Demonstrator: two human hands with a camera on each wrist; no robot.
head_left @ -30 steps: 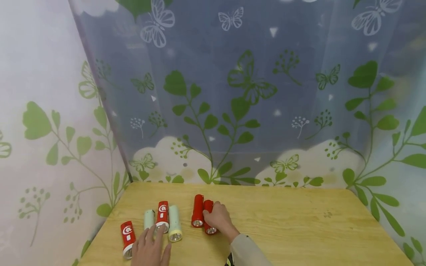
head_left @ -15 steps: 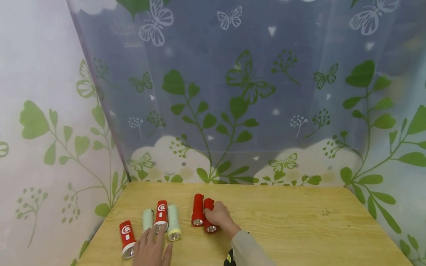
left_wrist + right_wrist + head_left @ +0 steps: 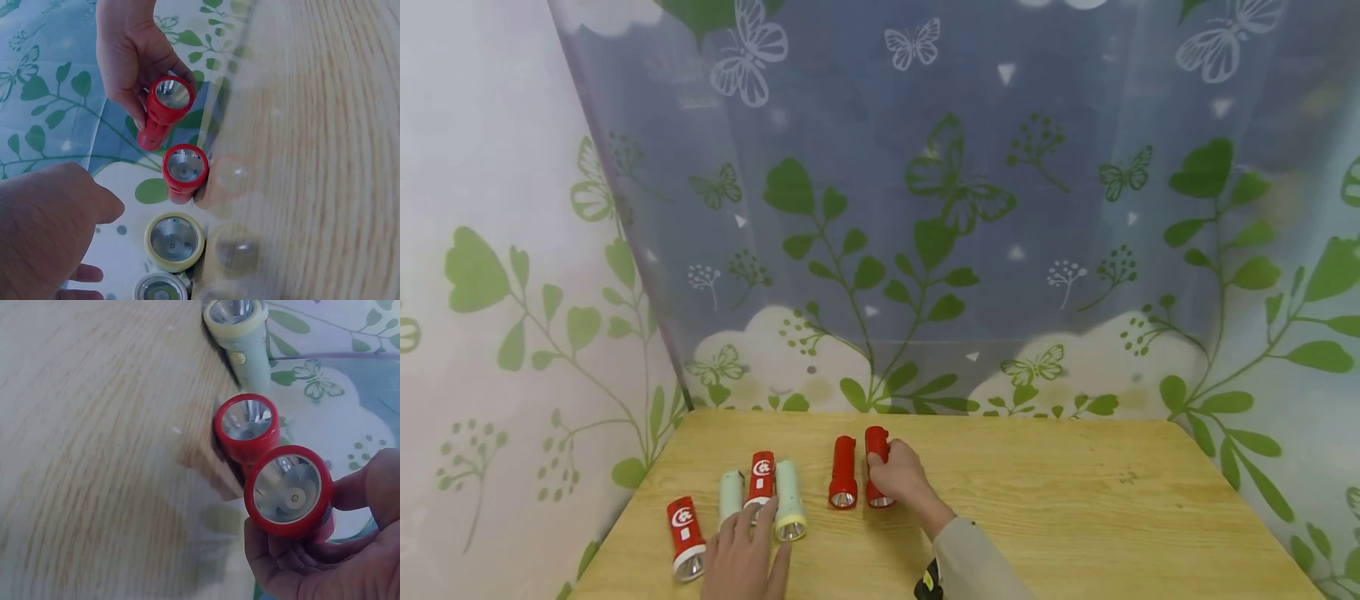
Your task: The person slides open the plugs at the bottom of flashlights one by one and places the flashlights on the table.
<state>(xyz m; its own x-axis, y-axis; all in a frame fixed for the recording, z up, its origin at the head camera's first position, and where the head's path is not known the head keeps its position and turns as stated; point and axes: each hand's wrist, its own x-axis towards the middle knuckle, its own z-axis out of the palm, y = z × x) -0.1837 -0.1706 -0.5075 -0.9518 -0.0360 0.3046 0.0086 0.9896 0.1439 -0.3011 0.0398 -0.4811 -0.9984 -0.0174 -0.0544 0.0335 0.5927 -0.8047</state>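
Observation:
My right hand [image 3: 901, 475] grips an all-red flashlight [image 3: 876, 442] with thumb and fingers around its body; in the left wrist view this flashlight [image 3: 169, 103] is raised off the wooden surface. Beside it, on its left and a little apart, lies a second red flashlight [image 3: 844, 467]. My left hand [image 3: 743, 558] has its fingers extended over the front ends of a red-and-white flashlight [image 3: 762, 475] and a mint green flashlight [image 3: 731, 492], hiding part of both; contact is unclear. Just right of those fingers lies a mint flashlight with a yellow rim [image 3: 789, 496].
Another red-and-white flashlight [image 3: 685, 533] lies left of my left hand. Everything lies on a light wooden table [image 3: 1060, 508]. Behind it hangs a blue curtain [image 3: 850, 125] with leaf and butterfly prints, and a pale printed curtain [image 3: 497, 167] borders the left side.
My right hand has moved the gripped red flashlight away from the table's front edge and slightly right, widening the gap to the other red one. My left hand has hardly moved.

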